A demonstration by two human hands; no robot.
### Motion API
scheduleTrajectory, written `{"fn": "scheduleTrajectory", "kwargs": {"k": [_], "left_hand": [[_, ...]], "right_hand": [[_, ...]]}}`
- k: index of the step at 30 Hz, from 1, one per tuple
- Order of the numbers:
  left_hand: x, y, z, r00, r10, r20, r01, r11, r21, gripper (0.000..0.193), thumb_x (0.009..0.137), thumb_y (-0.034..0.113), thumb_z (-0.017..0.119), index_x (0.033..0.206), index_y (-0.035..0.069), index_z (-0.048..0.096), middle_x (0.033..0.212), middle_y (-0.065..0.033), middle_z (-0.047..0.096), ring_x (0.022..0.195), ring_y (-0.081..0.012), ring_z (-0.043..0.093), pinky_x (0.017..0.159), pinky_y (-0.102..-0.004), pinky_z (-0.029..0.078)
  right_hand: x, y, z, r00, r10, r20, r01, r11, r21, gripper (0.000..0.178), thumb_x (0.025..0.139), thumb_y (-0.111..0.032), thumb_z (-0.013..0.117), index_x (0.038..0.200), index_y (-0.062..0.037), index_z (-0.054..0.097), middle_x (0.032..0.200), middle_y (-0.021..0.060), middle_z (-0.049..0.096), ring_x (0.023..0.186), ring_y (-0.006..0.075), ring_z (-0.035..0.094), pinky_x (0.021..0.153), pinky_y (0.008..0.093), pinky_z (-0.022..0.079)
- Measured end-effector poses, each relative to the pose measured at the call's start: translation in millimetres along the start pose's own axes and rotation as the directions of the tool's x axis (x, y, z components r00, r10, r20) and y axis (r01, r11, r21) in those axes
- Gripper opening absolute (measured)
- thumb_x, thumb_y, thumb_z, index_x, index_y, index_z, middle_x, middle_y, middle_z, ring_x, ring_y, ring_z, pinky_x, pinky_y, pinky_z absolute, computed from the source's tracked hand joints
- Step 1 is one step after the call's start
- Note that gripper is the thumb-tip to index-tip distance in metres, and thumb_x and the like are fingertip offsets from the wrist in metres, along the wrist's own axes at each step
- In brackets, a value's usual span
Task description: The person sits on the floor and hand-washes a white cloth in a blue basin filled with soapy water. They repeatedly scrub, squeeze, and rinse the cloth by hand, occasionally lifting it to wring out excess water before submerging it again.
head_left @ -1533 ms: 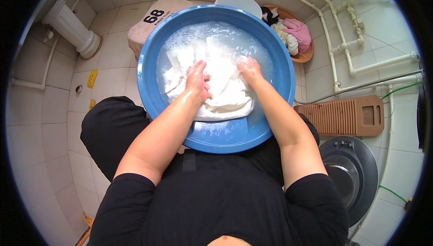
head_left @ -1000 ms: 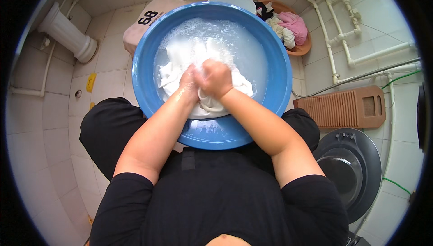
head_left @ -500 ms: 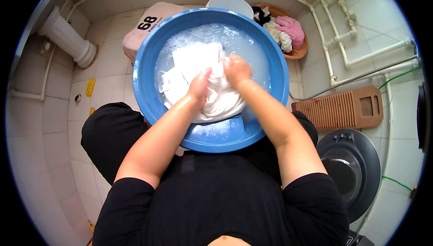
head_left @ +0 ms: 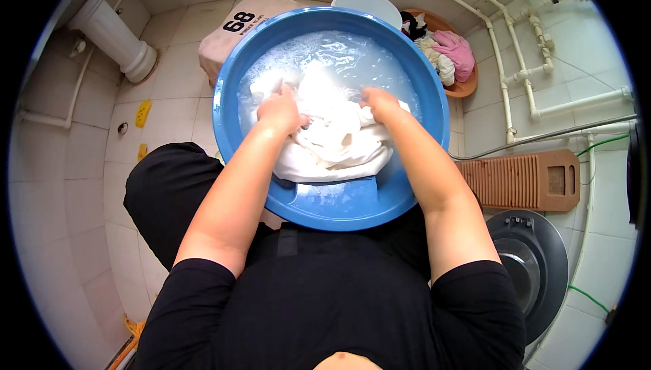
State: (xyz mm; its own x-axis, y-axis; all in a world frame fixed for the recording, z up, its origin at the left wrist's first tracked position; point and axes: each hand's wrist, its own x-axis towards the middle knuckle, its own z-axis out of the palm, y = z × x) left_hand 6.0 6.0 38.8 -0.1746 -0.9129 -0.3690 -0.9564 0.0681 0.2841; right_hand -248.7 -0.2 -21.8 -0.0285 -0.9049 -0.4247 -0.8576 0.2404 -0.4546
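We have our left hand (head_left: 279, 110) curled against the white cloth (head_left: 336, 156) | our right hand (head_left: 382, 106) touches its right side; whether either grips, we cannot tell | cloth in soapy water (head_left: 390, 65), toward the blue basin's (head_left: 352, 217) near rim | beyond its far-left rim, a pale pink cover (head_left: 220, 45) bears large black digits, smaller lettering

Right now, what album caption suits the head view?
Left hand and right hand on white cloth in a blue tub of foamy water, washboard nearby.
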Motion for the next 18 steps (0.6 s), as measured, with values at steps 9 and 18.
{"fn": "scheduleTrajectory", "kwargs": {"k": [9, 18], "left_hand": [[-4.8, 7.5, -6.7, 0.861, 0.508, 0.013, -0.507, 0.861, -0.051, 0.035, 0.066, 0.034, 0.069, 0.082, 0.003, 0.066, 0.093, -0.0129, 0.063, 0.085, -0.0299, 0.06, 0.08, -0.0343, 0.045], [15.8, -14.2, 16.4, 0.965, 0.189, -0.18, -0.26, 0.768, -0.586, 0.056, 0.07, 0.043, 0.067, 0.105, 0.0, 0.058, 0.101, -0.0171, 0.06, 0.093, -0.0267, 0.059, 0.082, -0.0331, 0.045]], "right_hand": [[-6.9, -18.5, -48.6, 0.987, 0.067, -0.147, -0.088, 0.987, -0.137, 0.029, 0.078, -0.018, 0.052, 0.103, -0.0072, 0.061, 0.103, 0.0166, 0.061, 0.099, 0.0326, 0.057, 0.085, 0.0373, 0.045], [5.5, -48.5, 27.1, 0.926, -0.322, -0.199, 0.288, 0.94, -0.182, 0.042, 0.08, -0.036, 0.057, 0.113, -0.0107, 0.056, 0.114, 0.0159, 0.056, 0.108, 0.0305, 0.051, 0.09, 0.0377, 0.04]]}}
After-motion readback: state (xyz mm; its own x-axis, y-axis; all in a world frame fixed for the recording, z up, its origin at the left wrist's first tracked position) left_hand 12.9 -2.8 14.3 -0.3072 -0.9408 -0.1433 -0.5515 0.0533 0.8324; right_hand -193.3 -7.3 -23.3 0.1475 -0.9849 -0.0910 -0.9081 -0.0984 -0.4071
